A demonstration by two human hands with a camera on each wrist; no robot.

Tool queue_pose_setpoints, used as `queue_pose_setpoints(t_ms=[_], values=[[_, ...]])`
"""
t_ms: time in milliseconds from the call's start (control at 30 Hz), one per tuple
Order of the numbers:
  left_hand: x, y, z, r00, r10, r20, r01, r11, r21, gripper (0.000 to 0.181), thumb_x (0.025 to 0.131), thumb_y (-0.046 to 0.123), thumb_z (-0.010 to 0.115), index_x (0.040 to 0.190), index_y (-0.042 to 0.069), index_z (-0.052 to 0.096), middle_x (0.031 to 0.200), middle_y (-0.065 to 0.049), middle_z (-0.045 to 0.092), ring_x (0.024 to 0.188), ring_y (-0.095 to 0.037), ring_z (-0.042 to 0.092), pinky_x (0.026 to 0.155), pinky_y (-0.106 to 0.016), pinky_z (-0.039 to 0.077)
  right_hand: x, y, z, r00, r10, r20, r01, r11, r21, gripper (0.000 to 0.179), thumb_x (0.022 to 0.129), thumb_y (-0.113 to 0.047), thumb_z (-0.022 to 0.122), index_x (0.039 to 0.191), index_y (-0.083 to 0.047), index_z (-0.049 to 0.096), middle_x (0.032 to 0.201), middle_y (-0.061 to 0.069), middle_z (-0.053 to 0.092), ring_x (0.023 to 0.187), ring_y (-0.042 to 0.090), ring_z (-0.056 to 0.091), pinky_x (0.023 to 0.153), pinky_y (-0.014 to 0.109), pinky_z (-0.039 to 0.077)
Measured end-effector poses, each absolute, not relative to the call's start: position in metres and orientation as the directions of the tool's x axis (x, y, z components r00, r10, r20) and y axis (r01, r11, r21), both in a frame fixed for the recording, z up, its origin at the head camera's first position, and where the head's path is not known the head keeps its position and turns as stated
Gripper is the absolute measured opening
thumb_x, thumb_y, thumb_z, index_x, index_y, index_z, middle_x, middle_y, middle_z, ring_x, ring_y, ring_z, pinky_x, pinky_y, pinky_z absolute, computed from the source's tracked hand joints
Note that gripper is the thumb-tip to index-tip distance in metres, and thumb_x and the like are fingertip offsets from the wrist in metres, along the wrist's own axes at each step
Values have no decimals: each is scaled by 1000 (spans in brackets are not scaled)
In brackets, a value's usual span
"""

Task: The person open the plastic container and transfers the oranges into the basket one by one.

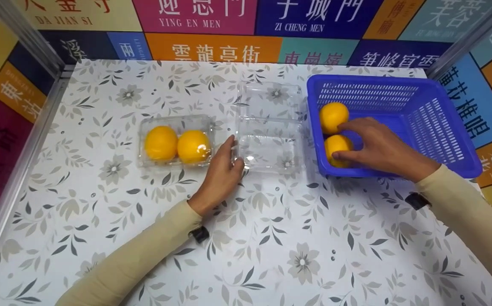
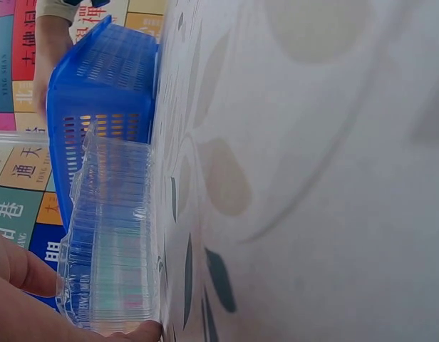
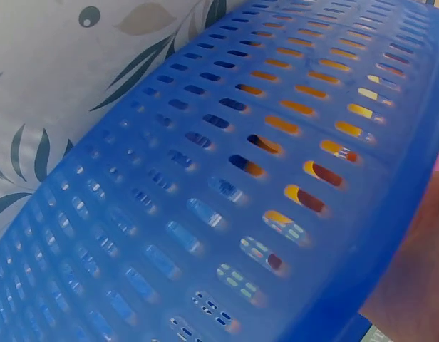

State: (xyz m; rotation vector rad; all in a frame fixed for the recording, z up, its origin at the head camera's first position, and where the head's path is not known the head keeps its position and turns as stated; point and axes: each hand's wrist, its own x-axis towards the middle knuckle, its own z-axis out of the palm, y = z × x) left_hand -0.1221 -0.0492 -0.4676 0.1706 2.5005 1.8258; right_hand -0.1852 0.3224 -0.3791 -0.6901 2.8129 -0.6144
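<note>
My left hand (image 1: 221,178) is beside a clear plastic clamshell container (image 1: 269,148) lying unfolded. Its fingers stretch along the container's left edge, and the thumb touches the rim; in the left wrist view the fingertips (image 2: 145,332) meet the container's wall low down. My right hand (image 1: 375,146) reaches into a blue plastic basket (image 1: 399,172). Thumb and fingers grip the nearer orange (image 1: 338,148) from both sides, while another orange (image 1: 334,115) sits just behind it. In the right wrist view the basket's slotted wall hides most of the hand and fruit.
Left of the left hand stands a second clear container (image 1: 175,123) with two oranges (image 1: 161,143) in it. A flower-patterned cloth (image 1: 301,261) covers the table. Lettered panels (image 1: 211,46) wall in the back and sides.
</note>
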Motion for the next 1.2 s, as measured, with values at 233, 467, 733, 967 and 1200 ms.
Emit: queue_pose_setpoints(t_ms=[233, 467, 733, 967, 1200], values=[[-122, -51, -470, -993, 111, 34, 67, 305, 950, 70, 104, 5, 52, 167, -13, 28, 164, -30, 47, 150, -43, 48, 129, -50, 38, -183, 319, -372, -889, -458, 12, -413, 788, -456, 60, 98, -27, 87, 143, 5, 65, 143, 28, 65, 138, 48, 50, 117, 71, 40], [-120, -51, -466, -992, 121, 32, 64, 273, 960, 69, 106, 2, 53, 167, -13, 26, 165, -32, 44, 151, -45, 48, 128, -51, 40, -173, 306, -364, -875, -459, 156, -468, 719, -513, 51, 101, -21, 83, 143, 1, 66, 148, 21, 63, 140, 41, 49, 118, 70, 40], [-121, -52, -468, -992, 123, 29, 62, 276, 959, 71, 105, 4, 54, 168, -13, 25, 165, -31, 44, 150, -46, 48, 126, -52, 42, -163, 285, -360, -832, -492, 256, -546, 640, -541, 49, 98, -15, 83, 142, -1, 68, 148, 17, 64, 141, 37, 50, 117, 66, 42], [-119, -52, -467, -992, 122, 17, 44, 221, 974, 69, 107, 3, 53, 168, -13, 24, 166, -31, 43, 152, -46, 47, 126, -51, 43, -159, 272, -365, -764, -552, 335, -641, 584, -498, 48, 94, -12, 86, 137, 1, 71, 140, 15, 69, 136, 35, 54, 117, 53, 43], [-113, -53, -463, -992, 122, -12, 14, 208, 978, 68, 111, 8, 53, 170, -9, 24, 168, -29, 41, 151, -45, 48, 125, -50, 44, -156, 264, -368, -727, -596, 341, -682, 568, -461, 50, 97, -16, 85, 140, 3, 69, 142, 19, 69, 140, 37, 55, 125, 60, 38]])
